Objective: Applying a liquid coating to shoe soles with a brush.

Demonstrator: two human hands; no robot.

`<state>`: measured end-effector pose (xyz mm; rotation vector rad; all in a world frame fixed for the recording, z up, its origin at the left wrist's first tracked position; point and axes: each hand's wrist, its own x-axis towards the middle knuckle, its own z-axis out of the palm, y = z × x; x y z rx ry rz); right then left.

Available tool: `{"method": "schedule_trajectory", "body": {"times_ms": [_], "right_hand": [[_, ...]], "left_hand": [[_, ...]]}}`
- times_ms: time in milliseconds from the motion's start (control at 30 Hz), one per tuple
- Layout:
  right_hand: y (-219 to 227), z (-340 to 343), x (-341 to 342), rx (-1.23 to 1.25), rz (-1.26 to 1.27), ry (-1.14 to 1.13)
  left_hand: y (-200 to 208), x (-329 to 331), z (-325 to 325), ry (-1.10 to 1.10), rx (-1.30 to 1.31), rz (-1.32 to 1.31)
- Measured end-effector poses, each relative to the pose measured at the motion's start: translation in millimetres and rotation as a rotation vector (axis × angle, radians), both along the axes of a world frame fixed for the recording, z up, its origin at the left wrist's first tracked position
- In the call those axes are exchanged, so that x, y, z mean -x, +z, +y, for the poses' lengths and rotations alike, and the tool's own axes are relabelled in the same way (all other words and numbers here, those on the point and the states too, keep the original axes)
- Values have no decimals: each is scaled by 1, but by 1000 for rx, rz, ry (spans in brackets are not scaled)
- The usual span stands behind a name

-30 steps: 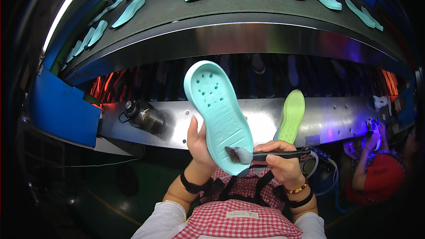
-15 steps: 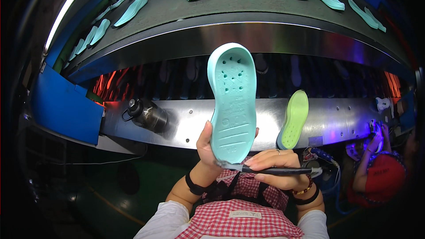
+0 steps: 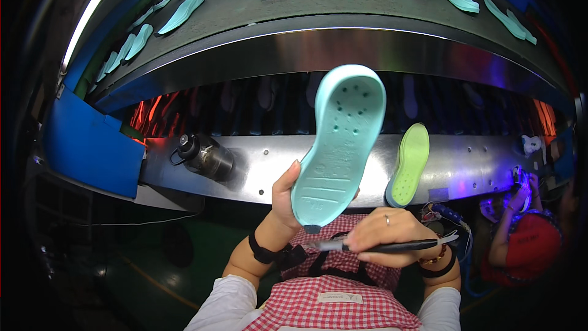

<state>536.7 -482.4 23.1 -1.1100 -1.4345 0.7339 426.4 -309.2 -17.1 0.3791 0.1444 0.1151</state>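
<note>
My left hand (image 3: 285, 193) grips a light turquoise shoe sole (image 3: 341, 141) by its lower left side, thumb in front and the other fingers mostly hidden behind. The sole is tilted to the right, its inner face toward me, with small holes at the top and ridges lower down. A dark patch marks its lower tip. Just below that, my right hand (image 3: 392, 233) is closed around a slim black-handled brush (image 3: 398, 247), held nearly level. The brush's pale, blurred tip points left and is apart from the sole.
A steel ledge (image 3: 275, 159) runs ahead, bearing a dark bottle (image 3: 205, 158) on the left and a lime-green insole-like piece (image 3: 411, 162) on the right. Beyond, a dark conveyor belt (image 3: 331, 3) carries several turquoise soles. A person in red (image 3: 531, 245) works at the far right.
The sole has shifted right and tilted, showing its dark lower tip. My right hand has moved down and slightly right, taking the brush tip away from the sole's lower edge.
</note>
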Motion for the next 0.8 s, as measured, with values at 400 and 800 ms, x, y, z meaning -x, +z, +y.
{"method": "schedule_trajectory", "body": {"times_ms": [400,800], "right_hand": [[-2,-15,-26,226,-200,166],[-12,-17,-37,310,-469,216]], "left_hand": [[7,6,1,-424,-245,325],[-2,9,3,-505,-424,385]]}}
